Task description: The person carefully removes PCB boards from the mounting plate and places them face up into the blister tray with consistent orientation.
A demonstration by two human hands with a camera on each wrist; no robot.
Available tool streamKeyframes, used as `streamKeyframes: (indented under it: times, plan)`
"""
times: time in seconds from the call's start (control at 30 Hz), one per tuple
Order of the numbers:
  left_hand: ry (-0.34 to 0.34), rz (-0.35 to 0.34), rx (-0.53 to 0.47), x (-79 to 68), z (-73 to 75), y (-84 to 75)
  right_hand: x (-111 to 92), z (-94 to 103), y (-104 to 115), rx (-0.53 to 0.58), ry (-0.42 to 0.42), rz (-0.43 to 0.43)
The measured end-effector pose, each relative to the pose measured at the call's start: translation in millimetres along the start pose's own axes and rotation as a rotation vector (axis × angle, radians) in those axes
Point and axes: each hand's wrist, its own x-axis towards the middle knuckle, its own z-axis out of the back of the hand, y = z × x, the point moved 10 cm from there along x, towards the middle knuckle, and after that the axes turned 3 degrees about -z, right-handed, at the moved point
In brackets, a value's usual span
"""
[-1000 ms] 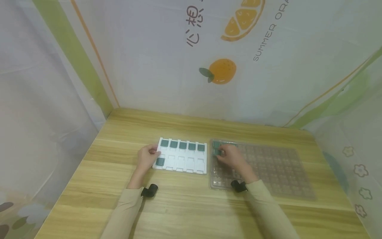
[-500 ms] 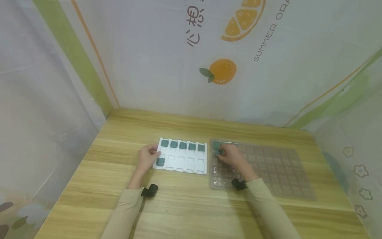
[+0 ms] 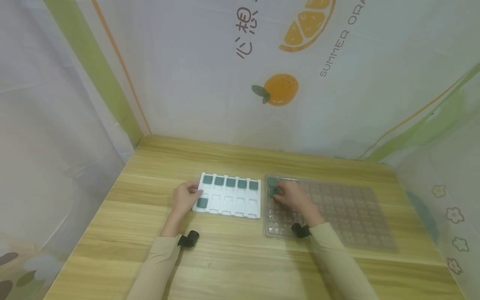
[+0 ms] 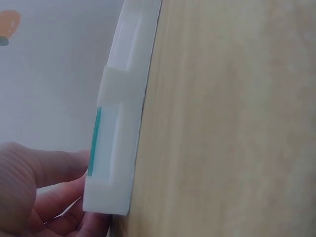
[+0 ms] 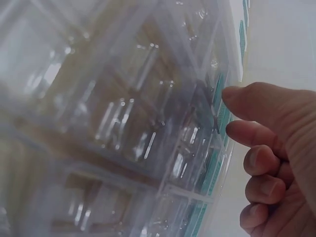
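Legible on white cloth (image 3: pixel 195 83), beyond both hands: Chinese characters "心" (image 3: pixel 244 48) and "想" (image 3: pixel 244 20), far side, between left hand (image 3: pixel 186 196) and right hand (image 3: pixel 294 196); "SUMMER ORA" (image 3: pixel 340 43), beyond and rightward of right hand, slanting, cut off by frame edge.

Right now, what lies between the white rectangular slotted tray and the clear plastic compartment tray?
In the head view, only a narrow, bare strip of pale wooden tabletop separates the white tray from the clear tray.
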Motion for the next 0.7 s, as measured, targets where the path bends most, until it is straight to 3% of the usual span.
streamKeyframes:
  times: [0.7]
  plan:
    - [-0.005,-0.002,-0.002,-0.1,-0.5,-0.5,0.7,1.0,19.9,0.021,0.011,0.033]
